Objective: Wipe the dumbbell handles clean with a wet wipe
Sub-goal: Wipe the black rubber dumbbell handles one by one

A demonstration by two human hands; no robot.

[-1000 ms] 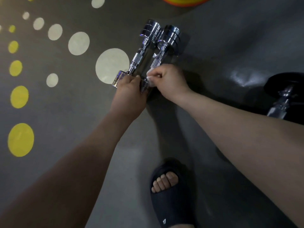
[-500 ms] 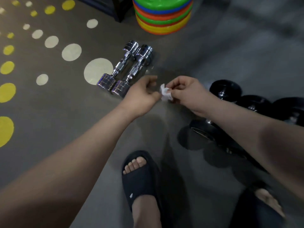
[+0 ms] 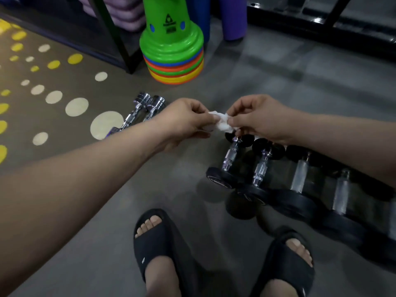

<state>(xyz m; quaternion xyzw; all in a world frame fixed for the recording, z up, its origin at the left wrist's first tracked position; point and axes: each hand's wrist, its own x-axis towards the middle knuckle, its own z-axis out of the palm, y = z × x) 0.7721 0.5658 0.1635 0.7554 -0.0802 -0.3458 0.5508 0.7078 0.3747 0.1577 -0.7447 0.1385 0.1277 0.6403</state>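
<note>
Bare forearms (image 3: 70, 189); both feet wear black open-toed slide sandals (image 3: 158, 245) bearing small white marks.

Left hand (image 3: 184, 122) and right hand (image 3: 260, 118) pinch a crumpled wet wipe (image 3: 221, 122).

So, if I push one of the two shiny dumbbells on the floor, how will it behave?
The shiny dumbbell would probably roll sideways, since its ends look round. All metal, it is likely heavy for its size. The polished surface may feel slippery.
</note>
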